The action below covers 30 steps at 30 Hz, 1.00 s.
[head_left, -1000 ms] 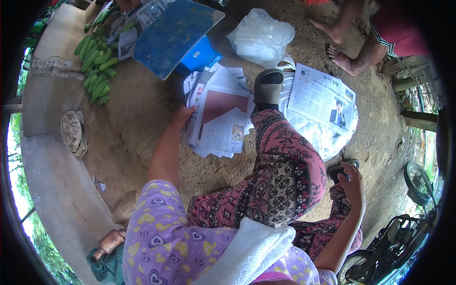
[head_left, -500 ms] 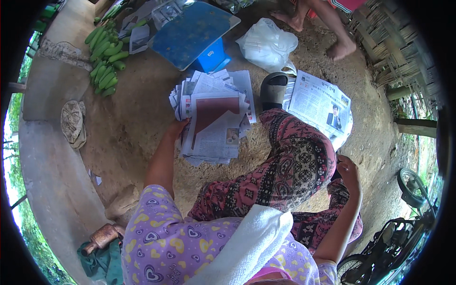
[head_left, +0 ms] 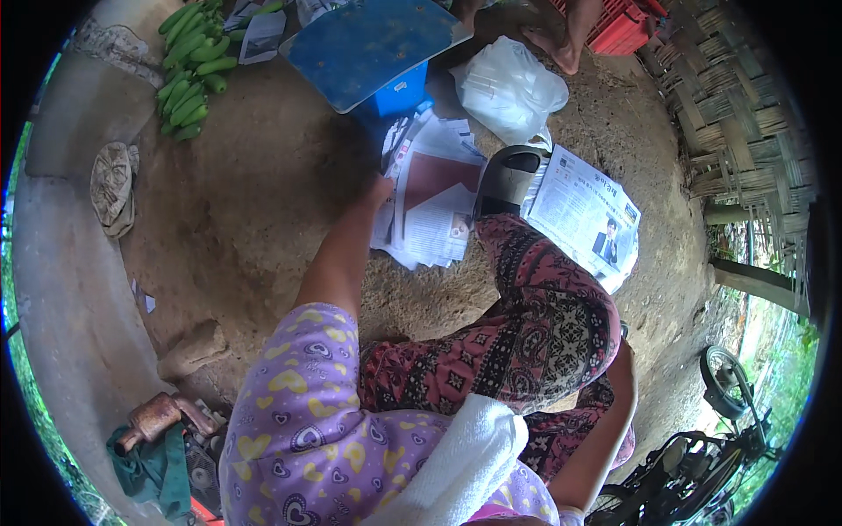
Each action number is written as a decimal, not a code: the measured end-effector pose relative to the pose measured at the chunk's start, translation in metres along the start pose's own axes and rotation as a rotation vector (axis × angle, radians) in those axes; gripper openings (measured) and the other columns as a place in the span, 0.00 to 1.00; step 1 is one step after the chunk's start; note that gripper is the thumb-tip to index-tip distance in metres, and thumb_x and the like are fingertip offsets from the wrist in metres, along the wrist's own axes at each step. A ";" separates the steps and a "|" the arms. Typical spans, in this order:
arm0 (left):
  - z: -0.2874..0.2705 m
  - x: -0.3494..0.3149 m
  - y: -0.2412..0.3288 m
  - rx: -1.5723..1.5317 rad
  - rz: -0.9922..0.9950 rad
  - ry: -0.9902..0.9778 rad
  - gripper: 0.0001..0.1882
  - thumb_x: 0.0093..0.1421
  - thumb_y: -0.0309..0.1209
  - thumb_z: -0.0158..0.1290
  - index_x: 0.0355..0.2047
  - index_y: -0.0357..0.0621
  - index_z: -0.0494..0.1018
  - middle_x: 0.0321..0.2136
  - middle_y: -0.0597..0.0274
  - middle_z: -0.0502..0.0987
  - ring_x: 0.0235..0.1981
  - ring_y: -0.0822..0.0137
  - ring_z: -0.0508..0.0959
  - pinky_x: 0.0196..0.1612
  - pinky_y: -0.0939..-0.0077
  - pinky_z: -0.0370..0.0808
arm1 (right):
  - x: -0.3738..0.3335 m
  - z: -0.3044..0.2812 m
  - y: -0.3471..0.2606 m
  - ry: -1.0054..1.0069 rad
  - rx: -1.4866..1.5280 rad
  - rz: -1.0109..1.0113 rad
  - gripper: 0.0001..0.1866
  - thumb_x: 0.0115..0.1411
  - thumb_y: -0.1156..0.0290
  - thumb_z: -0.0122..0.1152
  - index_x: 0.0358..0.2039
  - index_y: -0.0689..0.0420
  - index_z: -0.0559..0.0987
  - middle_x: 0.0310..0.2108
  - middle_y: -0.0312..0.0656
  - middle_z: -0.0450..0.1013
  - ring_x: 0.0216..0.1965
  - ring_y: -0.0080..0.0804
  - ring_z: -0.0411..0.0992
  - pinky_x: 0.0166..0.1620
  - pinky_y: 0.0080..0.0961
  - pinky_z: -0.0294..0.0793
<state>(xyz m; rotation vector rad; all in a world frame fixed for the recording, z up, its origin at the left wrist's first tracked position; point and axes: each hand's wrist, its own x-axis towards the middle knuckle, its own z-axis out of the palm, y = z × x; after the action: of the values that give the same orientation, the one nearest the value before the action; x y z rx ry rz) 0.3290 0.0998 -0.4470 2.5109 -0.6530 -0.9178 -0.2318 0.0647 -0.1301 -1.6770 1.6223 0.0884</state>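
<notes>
A stack of cut newspaper sheets [head_left: 427, 230] lies on the ground ahead of me, its edges uneven, with a brown-red printed area on the top sheet. My left hand [head_left: 383, 187] is closed at the stack's left edge, its fingers partly hidden by the paper. Down beside my bent knee is my right hand [head_left: 624, 351], mostly hidden; a small dark thing shows by it, too little to name. My foot in a grey and black slipper [head_left: 507, 182] stands between this stack and a second newspaper pile [head_left: 583, 210] on the right.
Beyond the stack stands a blue flat-topped platform [head_left: 377, 48], with a white plastic bag [head_left: 511, 88] beside it. Green bananas [head_left: 191, 74] lie far left. A person's bare foot [head_left: 561, 53] and a red crate [head_left: 621, 24] are far right. A motorbike [head_left: 693, 465] stands at lower right.
The newspaper stack has shifted right and turned a little, close to the slipper, along with my left hand. My right hand has drawn lower beside the knee. The other person's legs have moved.
</notes>
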 end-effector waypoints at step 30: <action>0.006 -0.002 0.021 0.114 -0.170 0.016 0.20 0.45 0.38 0.58 0.37 0.40 0.78 0.38 0.48 0.79 0.42 0.55 0.79 0.44 0.66 0.76 | 0.031 -0.003 -0.015 -0.055 -0.209 -0.096 0.24 0.51 0.75 0.63 0.50 0.60 0.72 0.50 0.46 0.70 0.50 0.42 0.69 0.53 0.36 0.68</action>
<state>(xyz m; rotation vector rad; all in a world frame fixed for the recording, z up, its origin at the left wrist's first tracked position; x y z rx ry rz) 0.3172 0.0828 -0.4395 2.7061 -0.5052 -0.9417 -0.2150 0.0362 -0.1379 -1.8911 1.5318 0.2614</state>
